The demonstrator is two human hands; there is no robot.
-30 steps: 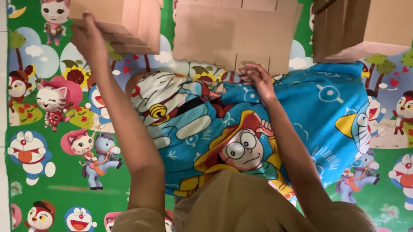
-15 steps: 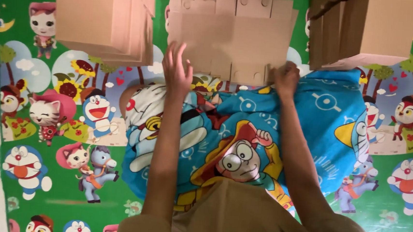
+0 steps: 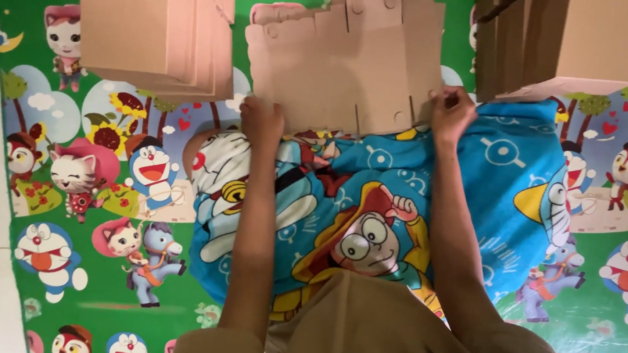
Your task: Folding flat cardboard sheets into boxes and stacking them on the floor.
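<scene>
A flat die-cut cardboard sheet [image 3: 344,61] lies on a cartoon-print floor mat [image 3: 107,184], just beyond a blue cartoon blanket [image 3: 371,203]. The left hand [image 3: 261,119] grips the sheet's near edge, fingers closed on it. The right hand [image 3: 451,111] pinches its near right corner. Stacks of cardboard [image 3: 155,25] stand left of the sheet.

sleeves: short, olive-brown | trousers: same olive, probably | arms: bare
</scene>
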